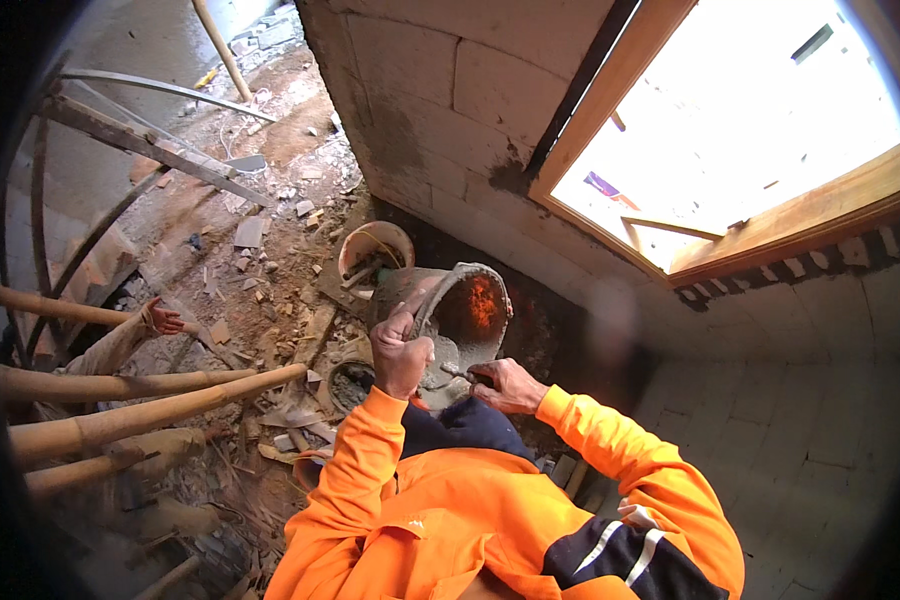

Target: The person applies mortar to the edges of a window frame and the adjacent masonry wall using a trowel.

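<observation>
A mortar-smeared bucket point(505, 290) lies tilted toward me, its mouth facing my body and its inside partly lit orange. Wet grey mortar point(440, 362) clings to the lower wall and lip. My left hand point(402, 352) is closed around the bucket's left rim. At the right of the mouth, my right hand point(510, 386) has its fingers closed round what looks like a trowel handle. The tool's blade is coated in mortar and hard to make out against it.
Behind the bucket stands another round bucket point(375, 250); a smaller container point(352, 385) is beside my left wrist. Wooden poles point(160, 408) reach in from the left, near a reddish glove-like shape point(165, 318). Rubble point(250, 235) covers the floor. A block wall point(490, 95) holds a wood-framed window point(800, 240).
</observation>
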Available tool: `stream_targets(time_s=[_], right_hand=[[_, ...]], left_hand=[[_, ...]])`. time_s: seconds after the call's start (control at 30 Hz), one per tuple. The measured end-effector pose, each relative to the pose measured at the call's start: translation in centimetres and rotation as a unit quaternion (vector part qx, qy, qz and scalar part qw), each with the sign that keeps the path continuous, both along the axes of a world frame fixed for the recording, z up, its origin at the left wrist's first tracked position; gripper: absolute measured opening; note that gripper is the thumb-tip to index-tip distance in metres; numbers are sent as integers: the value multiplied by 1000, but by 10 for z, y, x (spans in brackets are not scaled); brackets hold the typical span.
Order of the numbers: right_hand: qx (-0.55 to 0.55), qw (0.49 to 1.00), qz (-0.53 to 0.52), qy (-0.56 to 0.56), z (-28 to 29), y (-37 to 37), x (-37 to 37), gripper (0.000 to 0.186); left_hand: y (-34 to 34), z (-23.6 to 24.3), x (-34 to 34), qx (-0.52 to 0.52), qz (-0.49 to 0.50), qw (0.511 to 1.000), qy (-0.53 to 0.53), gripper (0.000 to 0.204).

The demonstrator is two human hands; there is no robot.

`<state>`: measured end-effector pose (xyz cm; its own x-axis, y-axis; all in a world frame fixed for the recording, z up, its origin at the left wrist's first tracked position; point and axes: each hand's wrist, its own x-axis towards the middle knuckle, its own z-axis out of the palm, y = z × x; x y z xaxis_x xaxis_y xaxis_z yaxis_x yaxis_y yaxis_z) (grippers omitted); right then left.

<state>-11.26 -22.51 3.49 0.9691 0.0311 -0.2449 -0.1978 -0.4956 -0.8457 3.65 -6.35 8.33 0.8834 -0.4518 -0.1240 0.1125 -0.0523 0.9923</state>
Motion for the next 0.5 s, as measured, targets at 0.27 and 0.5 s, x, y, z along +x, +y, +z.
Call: stream_targets(time_s=[0.27,0.5], right_hand=[[-376,913,-82,-136,58,-12,8,16],[-362,920,9,150,69,-25,30,28]], left_hand=[[6,1,14,6,109,994,27,54],[-1,13,35,26,90,992,-83,29]])
